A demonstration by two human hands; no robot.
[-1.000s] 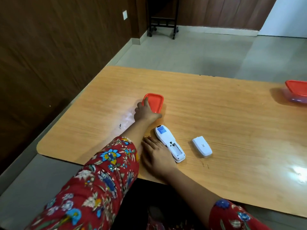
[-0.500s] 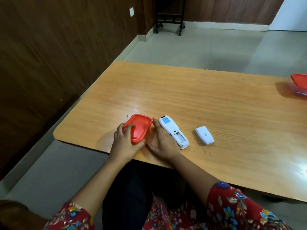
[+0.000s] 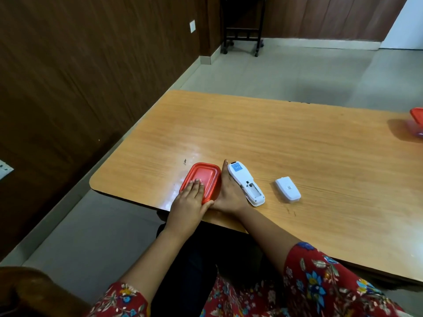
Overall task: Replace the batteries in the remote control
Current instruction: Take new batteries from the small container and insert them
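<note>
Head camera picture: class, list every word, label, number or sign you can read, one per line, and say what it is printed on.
Nothing in this picture can be read.
Remote control: blue label with white print on its back, too small and blurred to read.
Battery cover: small dark printed mark, too small to read.
Red-lidded container: no text visible on the lid.
Wooden table: no text visible.

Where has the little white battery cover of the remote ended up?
In the head view, the battery cover lies loose on the wooden table, just right of the opened remote and apart from it, untouched by either hand.
</note>
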